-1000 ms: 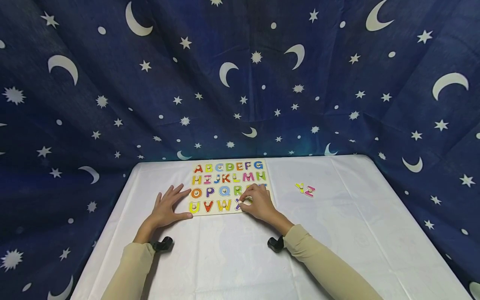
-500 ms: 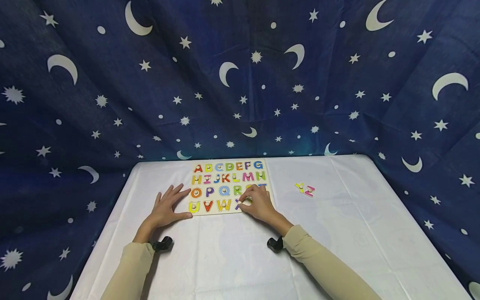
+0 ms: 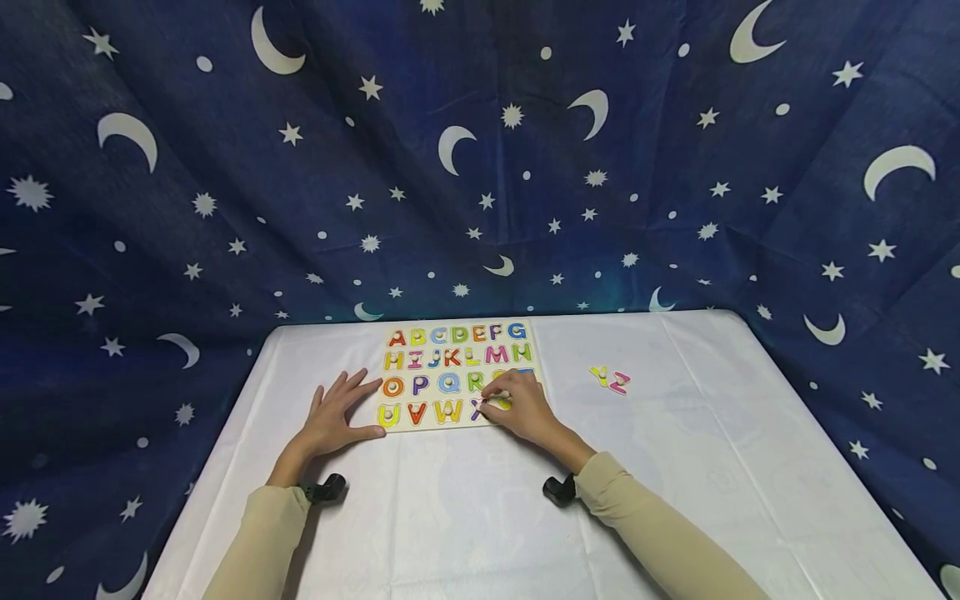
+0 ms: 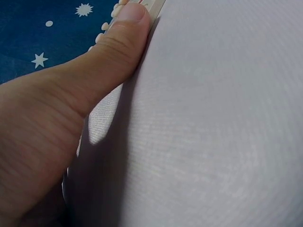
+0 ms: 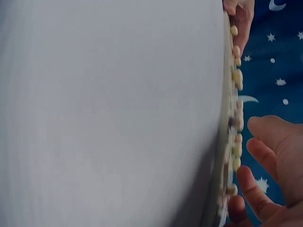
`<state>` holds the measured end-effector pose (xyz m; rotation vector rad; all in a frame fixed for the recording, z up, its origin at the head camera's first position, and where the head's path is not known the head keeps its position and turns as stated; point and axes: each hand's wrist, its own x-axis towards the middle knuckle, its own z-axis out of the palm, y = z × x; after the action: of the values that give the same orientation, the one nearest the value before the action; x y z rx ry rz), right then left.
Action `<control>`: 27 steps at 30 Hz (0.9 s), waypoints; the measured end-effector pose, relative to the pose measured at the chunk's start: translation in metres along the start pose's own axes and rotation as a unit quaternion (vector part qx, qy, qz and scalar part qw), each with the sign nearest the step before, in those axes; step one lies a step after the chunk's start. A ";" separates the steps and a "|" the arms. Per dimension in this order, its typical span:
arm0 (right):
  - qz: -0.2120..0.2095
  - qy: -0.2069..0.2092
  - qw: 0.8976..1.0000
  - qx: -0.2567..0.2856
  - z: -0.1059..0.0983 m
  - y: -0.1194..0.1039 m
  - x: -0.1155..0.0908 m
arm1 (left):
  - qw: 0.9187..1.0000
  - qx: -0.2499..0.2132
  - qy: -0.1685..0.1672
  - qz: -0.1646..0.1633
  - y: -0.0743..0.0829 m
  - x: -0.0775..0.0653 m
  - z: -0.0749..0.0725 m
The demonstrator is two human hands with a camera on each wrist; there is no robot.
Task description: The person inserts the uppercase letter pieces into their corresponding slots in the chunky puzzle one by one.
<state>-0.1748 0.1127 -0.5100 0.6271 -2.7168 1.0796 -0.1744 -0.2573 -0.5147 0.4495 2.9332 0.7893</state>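
A wooden alphabet puzzle board lies on the table, rows of coloured knobbed letters set in it. My left hand rests at its left side, fingers spread; in the left wrist view the thumb lies on the board's edge. My right hand is over the lower right of the board, beside the purple X piece, covering part of the letters there. Thumb and fingers stand apart with nothing between them; the right wrist view shows the right hand beside the row of knobs.
A yellow Y piece and a pink Z piece lie on the white tablecloth, right of the board. Behind the table hangs a dark blue curtain with moons and stars.
The right thumb and fingertips have let go of the X piece and drawn slightly right, so more of the X shows. My left hand has stayed in place.
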 end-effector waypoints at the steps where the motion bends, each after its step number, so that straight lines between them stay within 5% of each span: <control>1: -0.004 0.001 1.000 0.007 -0.004 0.001 0.000 | 1.000 0.000 0.000 -0.001 0.000 0.000 0.000; 9: 0.044 -0.006 0.999 0.010 -0.045 0.021 -0.001 | 1.000 0.001 -0.001 -0.003 0.000 0.000 -0.001; 20: 0.114 0.005 0.991 -0.070 -0.117 0.080 -0.021 | 1.000 0.002 0.003 -0.004 0.001 -0.001 -0.001; 27: 0.158 0.009 0.985 -0.075 -0.149 0.112 -0.038 | 1.000 0.001 -0.001 -0.004 0.000 0.000 0.000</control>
<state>-0.1909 0.3008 -0.4817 0.1648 -2.9120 0.9200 -0.1745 -0.2571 -0.5143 0.4393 2.9317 0.7837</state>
